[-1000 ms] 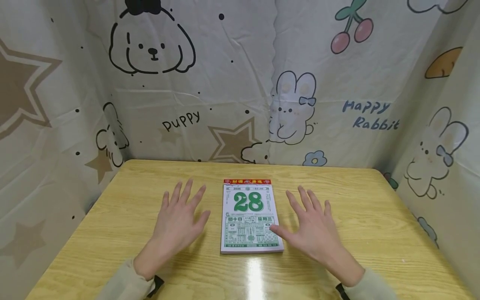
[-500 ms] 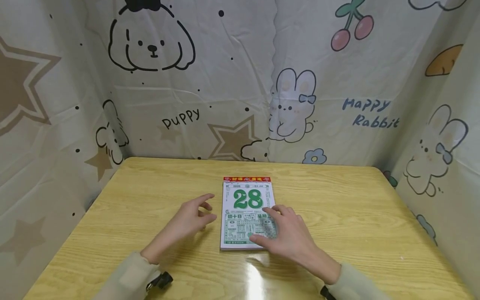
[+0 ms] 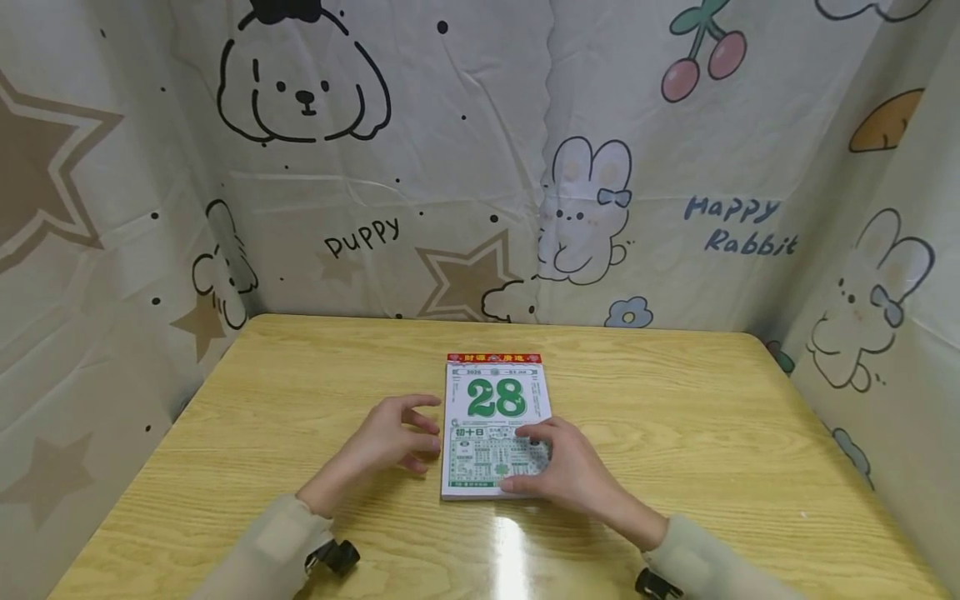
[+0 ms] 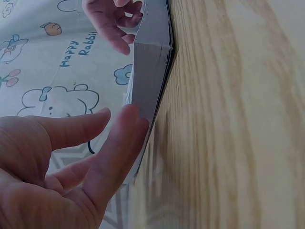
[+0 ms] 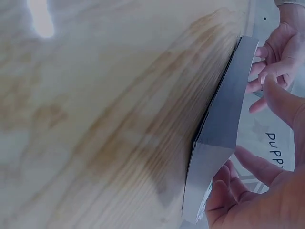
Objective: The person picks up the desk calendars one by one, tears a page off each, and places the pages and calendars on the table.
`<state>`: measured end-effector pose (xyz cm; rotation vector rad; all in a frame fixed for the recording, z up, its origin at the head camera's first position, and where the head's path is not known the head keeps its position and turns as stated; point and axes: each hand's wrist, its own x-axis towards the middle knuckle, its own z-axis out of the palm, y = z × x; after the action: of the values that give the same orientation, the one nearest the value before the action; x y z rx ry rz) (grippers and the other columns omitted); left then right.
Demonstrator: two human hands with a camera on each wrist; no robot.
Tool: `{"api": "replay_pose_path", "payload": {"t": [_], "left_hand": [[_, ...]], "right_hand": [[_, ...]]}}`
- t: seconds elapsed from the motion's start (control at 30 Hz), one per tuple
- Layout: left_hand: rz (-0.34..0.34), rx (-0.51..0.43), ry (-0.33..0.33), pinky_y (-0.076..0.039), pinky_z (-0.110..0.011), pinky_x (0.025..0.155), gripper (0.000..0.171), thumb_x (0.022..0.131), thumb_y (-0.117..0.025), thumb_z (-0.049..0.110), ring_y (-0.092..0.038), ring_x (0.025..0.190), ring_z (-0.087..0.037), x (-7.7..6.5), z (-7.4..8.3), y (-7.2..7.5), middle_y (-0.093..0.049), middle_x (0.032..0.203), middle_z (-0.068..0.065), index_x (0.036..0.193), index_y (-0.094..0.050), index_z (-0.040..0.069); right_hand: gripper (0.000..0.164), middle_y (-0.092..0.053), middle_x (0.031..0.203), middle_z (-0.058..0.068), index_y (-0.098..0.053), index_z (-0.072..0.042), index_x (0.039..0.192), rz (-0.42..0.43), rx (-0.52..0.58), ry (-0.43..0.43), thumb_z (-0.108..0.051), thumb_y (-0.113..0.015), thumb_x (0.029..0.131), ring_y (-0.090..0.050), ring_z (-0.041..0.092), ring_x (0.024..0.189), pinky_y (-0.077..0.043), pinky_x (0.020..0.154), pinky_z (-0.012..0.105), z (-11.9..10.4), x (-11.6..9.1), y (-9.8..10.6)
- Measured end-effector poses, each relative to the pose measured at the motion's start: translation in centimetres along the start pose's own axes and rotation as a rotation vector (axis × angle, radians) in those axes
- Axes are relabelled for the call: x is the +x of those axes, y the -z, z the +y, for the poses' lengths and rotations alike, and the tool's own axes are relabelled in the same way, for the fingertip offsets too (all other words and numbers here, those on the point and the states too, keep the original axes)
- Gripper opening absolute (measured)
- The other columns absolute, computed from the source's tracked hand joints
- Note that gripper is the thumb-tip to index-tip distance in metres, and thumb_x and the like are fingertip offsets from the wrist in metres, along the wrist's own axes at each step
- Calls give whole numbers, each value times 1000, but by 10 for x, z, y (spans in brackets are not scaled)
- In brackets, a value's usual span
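A thick tear-off calendar [image 3: 498, 454] lies face up on the wooden table, its page showing a large green 28 below a red header strip. My left hand [image 3: 390, 433] is at the calendar's left side, fingers loosely bent; in the left wrist view its fingertips [image 4: 126, 119] come right up to the block's page edge. Over the lower right corner is my right hand [image 3: 577, 467], thumb and forefinger spread apart above the printed page. From the right wrist view, its other fingers [image 5: 221, 193] bend down beside the calendar's right edge. Neither hand is gripping the block.
The wooden table [image 3: 712, 433] reaches out on both sides of the calendar. Behind it and at both sides hangs a pale printed curtain [image 3: 337, 192] with cartoon animals and stars. Dark wrist mounts [image 3: 333, 557] sit at both sleeves.
Both hands have moved inward from spread positions on either side of the calendar. The left has turned sideways to its left edge; the right has come over its lower right corner. The calendar stays put.
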<state>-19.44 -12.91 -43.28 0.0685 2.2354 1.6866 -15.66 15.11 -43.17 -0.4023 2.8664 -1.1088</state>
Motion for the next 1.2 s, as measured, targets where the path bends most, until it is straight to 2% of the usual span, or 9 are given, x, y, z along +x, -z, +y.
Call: {"api": "replay_pose_path", "payload": {"t": [0.37, 0.73, 0.9, 1.07, 1.2], "left_hand": [[-20, 6, 16, -66, -42, 61, 62, 89, -81, -5, -73, 82, -25, 2, -1, -2, -68, 107, -15, 146, -60, 6], [-27, -1, 21, -66, -41, 60, 61, 88, -82, -5, -73, 83, -25, 2, -1, 0, -69, 106, -15, 145, -61, 4], [-31, 0, 26, -66, -41, 60, 59, 89, -81, -5, -74, 83, -25, 2, -2, -1, -69, 106, -15, 144, -62, 3], [-35, -9, 26, -66, -43, 60, 59, 89, -81, -4, -74, 85, -25, 1, -3, -1, -69, 107, -15, 145, -61, 3], [-37, -20, 26, -66, -43, 60, 58, 90, -81, -4, -73, 86, -25, 0, -3, -1, -68, 108, -16, 144, -61, 3]], "right_hand": [[76, -58, 115, 3, -78, -13, 124, -16, -44, -22, -45, -103, 60, -54, 22, 104, -50, 91, 44, 1, 1, -7], [71, -60, 114, 3, -78, -11, 121, 10, -12, -18, -38, -104, 60, -56, 24, 107, -51, 98, 49, 4, 3, -8], [70, -60, 113, 3, -78, -12, 120, 16, -15, -26, -36, -104, 60, -57, 24, 107, -51, 97, 49, 4, 3, -10], [63, -60, 113, 1, -79, -15, 118, 19, -21, -46, -35, -103, 63, -57, 25, 107, -49, 95, 49, 4, 2, -11], [49, -62, 112, -1, -80, -18, 113, 34, -3, -39, -29, -100, 70, -59, 23, 107, -47, 94, 49, 4, 2, -10]]}}
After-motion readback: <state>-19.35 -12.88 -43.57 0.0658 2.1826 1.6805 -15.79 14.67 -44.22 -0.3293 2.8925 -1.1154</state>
